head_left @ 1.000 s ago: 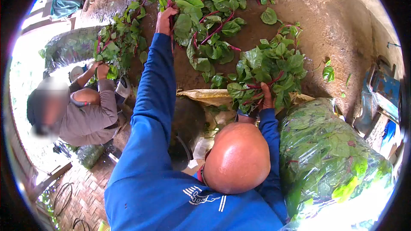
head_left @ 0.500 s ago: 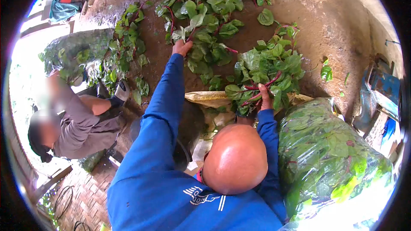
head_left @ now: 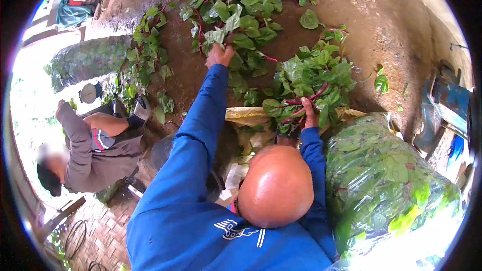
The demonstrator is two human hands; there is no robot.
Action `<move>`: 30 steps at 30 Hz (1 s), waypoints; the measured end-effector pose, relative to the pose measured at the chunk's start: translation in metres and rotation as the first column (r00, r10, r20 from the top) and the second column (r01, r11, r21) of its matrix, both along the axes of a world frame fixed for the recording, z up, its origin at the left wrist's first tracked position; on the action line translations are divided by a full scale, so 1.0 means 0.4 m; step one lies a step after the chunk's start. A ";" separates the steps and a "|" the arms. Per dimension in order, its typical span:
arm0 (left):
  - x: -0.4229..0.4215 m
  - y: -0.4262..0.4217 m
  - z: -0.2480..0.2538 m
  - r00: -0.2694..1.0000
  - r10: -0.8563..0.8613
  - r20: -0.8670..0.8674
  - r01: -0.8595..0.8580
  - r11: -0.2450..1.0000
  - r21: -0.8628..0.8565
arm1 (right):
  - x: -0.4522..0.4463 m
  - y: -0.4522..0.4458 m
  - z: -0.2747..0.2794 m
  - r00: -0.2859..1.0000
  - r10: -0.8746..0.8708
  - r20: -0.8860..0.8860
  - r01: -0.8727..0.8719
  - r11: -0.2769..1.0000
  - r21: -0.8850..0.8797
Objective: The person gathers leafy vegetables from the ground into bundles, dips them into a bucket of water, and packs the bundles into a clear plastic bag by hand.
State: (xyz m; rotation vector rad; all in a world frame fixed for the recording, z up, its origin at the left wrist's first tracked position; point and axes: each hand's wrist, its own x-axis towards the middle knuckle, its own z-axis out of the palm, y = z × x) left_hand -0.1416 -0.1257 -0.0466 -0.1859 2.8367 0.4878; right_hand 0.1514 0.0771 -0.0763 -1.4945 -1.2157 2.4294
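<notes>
My left hand [head_left: 219, 55] is closed on a leafy stem at the lower left edge of a spread heap of green leaves [head_left: 253, 7] with red-purple stems, lying on the brown ground. To the right, my right hand [head_left: 309, 114] grips the stems of a thick leafy bunch [head_left: 321, 73], with the thumb on top and the other fingers mostly hidden. The bunch's leaves fan out above that hand. Beneath it, a pale yellowish sack [head_left: 246, 114] shows its edge.
A large clear plastic bag [head_left: 386, 175] full of leaves stands at the right, near a blue metal object [head_left: 449, 98]. At the left, a co-worker [head_left: 103, 158] sits near another filled bag [head_left: 90, 60], a round dial [head_left: 89, 93] and loose stems [head_left: 146, 45].
My left hand has come down and right from the heap's left side, let go of a stem there and closed on another. The co-worker's arms have drawn back from the stems.
</notes>
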 end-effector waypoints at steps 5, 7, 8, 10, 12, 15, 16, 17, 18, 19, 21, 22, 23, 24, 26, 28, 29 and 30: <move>-0.006 -0.019 -0.095 0.981 -0.096 -0.168 0.110 0.991 0.076 | 0.001 -0.001 -0.003 1.000 0.008 0.001 -0.008 1.000 0.004; -0.025 -0.035 -0.086 0.999 -0.022 -0.029 0.027 0.982 0.187 | 0.002 -0.003 -0.003 1.000 0.011 0.004 -0.011 1.000 0.006; -0.026 -0.042 -0.072 1.000 0.013 0.001 -0.012 0.941 0.337 | 0.002 -0.004 -0.003 1.000 0.012 0.005 -0.012 1.000 0.009; -0.030 -0.054 -0.026 0.999 -0.010 0.030 -0.003 0.918 0.397 | 0.004 -0.003 -0.003 1.000 0.015 0.008 -0.015 1.000 0.013; -0.085 -0.123 -0.117 0.998 0.004 -0.064 0.029 0.863 0.504 | 0.003 -0.002 -0.004 1.000 0.021 0.013 -0.021 1.000 0.023; -0.141 -0.175 -0.114 0.999 -0.026 -0.042 0.044 0.861 0.507 | 0.002 -0.005 -0.004 0.999 0.035 0.014 -0.036 0.999 0.034; -0.160 -0.192 -0.126 0.990 -0.118 -0.079 0.141 0.753 0.642 | -0.002 -0.008 -0.003 0.999 0.004 -0.039 -0.004 1.000 -0.002; -0.156 -0.198 -0.088 0.990 -0.118 -0.079 0.141 0.754 0.642 | -0.005 -0.012 -0.001 0.996 -0.029 -0.090 0.026 0.999 -0.041; -0.156 -0.205 -0.045 0.984 -0.178 0.003 0.136 0.759 0.637 | -0.009 -0.010 0.002 0.997 -0.016 -0.081 0.013 0.999 -0.041; -0.151 -0.193 0.022 0.967 -0.239 0.083 0.134 0.763 0.633 | -0.014 -0.012 0.003 0.997 -0.006 -0.079 0.002 0.999 -0.040; -0.113 -0.138 0.180 0.966 -0.247 0.073 0.151 0.772 0.617 | -0.022 -0.012 0.005 0.997 0.008 -0.073 -0.010 0.999 -0.038; -0.099 -0.121 0.220 0.971 -0.177 -0.160 0.236 0.817 0.526 | -0.026 -0.011 0.000 0.997 0.017 -0.070 -0.020 0.999 -0.038; -0.088 -0.106 0.248 0.914 -0.119 -0.388 0.289 0.863 0.415 | -0.033 -0.010 -0.001 0.997 0.033 -0.064 -0.035 0.999 -0.034; -0.079 -0.085 0.271 0.914 -0.120 -0.388 0.290 0.861 0.418 | -0.039 -0.006 -0.002 0.997 0.052 -0.056 -0.054 0.998 -0.038; -0.046 -0.039 0.291 0.771 -0.248 -0.586 0.242 0.966 -0.090 | -0.050 0.001 -0.033 0.993 0.111 -0.036 -0.112 0.993 -0.042; 0.038 0.038 0.285 0.756 -0.320 -0.570 0.290 0.946 -0.147 | -0.056 -0.039 -0.096 0.998 0.026 -0.061 -0.014 0.979 0.203; 0.091 0.085 0.278 0.734 -0.391 -0.555 0.331 0.920 -0.210 | -0.068 -0.052 -0.054 0.998 0.020 -0.056 -0.008 0.977 0.212; 0.151 0.128 0.257 0.780 -0.474 -0.408 0.436 0.880 -0.189 | -0.091 -0.056 0.023 0.997 0.049 0.053 -0.067 0.910 0.409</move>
